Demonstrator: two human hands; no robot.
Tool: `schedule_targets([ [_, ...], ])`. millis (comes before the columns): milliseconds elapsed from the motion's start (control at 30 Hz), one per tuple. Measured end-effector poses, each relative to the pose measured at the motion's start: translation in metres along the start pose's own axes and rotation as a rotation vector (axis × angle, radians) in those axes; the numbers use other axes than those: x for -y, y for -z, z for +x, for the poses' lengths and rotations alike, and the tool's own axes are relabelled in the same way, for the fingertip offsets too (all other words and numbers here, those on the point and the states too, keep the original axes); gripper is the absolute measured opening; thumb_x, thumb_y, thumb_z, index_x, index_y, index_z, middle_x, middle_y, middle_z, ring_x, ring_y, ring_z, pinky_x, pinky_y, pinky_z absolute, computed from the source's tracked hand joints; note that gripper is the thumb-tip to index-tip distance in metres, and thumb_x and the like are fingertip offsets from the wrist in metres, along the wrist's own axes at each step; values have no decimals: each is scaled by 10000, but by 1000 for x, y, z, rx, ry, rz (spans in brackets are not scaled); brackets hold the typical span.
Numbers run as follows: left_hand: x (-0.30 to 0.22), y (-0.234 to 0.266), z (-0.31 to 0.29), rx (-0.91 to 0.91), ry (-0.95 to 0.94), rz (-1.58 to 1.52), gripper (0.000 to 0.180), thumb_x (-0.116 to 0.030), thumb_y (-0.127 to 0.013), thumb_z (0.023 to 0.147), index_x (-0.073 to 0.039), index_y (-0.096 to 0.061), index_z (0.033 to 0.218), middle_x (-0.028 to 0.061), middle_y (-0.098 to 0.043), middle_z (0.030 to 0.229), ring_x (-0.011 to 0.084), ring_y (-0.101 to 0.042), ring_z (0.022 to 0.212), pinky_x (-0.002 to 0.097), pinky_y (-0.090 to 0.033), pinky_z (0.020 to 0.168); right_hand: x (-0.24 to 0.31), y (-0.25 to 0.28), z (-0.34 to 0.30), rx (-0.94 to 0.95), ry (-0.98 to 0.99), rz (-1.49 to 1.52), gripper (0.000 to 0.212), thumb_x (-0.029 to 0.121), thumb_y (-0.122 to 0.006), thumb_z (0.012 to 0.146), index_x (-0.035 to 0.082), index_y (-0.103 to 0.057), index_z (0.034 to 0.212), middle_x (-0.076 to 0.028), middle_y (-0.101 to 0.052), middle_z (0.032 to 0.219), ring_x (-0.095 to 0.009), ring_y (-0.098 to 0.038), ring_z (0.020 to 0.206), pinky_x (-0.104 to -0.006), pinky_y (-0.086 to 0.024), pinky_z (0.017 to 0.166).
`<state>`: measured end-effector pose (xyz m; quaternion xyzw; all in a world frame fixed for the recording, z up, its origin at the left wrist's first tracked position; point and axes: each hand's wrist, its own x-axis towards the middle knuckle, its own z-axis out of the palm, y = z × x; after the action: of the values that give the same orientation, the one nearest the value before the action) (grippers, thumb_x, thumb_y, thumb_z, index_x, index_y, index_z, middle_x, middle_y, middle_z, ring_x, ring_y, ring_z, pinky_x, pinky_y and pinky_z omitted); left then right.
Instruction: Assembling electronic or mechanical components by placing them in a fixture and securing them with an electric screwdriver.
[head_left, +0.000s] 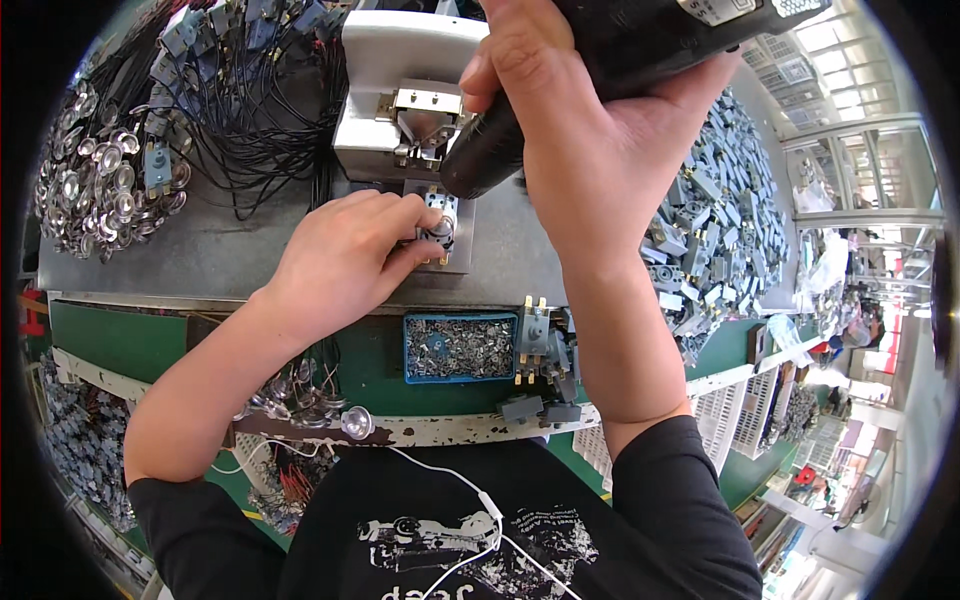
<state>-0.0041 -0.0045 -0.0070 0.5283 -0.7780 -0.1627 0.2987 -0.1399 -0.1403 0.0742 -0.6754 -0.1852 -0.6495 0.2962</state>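
My left hand [345, 245] reaches over the metal bench, with thumb and fingertips closed around a small grey switch part [437, 205] with brass-coloured terminals. A shiny round piece shows between the fingertips. The part sits on a flat metal plate [462, 240] in front of a white bench machine [365, 130]. High on the right, close to the camera, my right hand [600, 130] is wrapped round a thick black cylindrical tool [640, 50]. The tool slants down to the left, and its rounded end is just above and beside the part. Its exact kind cannot be made out.
Black-wired switches [230, 50] and clear round lenses [110, 180] are heaped at left. Loose grey switch parts [720, 220] cover the right. Along the near edge are a blue tray [408, 375] of small metal pieces, several grey parts [535, 330] and a loose lens [357, 422].
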Motion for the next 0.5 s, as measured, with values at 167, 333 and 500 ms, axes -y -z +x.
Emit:
schedule_targets([
  [167, 0, 3, -3, 27, 28, 20, 218, -247, -743, 906, -92, -637, 1017, 65, -665, 829, 290, -650, 831, 421, -523, 735, 32, -24, -3, -384, -741, -122, 445, -105, -739, 885, -22, -451, 1216, -116, -690, 943, -122, -673, 771, -251, -553, 618],
  [333, 0, 4, -3, 26, 32, 4, 221, -255, -737, 910, -94, -636, 1021, 68, -663, 839, 295, -642, 833, 424, -521, 740, 23, -12, 3, -160, -417, -142, 371, -102, -747, 880, -38, -510, 1158, -111, -695, 931, -111, -669, 745, -246, -547, 608],
  [500, -1, 3, -1, 31, 20, 20, 217, -251, -735, 909, -87, -631, 1005, 77, -650, 839, 301, -640, 833, 430, -520, 737, 34, -21, -1, -302, -761, -249, 243, -108, -747, 876, -42, -595, 1054, -92, -698, 875, -102, -662, 704, -236, -536, 596],
])
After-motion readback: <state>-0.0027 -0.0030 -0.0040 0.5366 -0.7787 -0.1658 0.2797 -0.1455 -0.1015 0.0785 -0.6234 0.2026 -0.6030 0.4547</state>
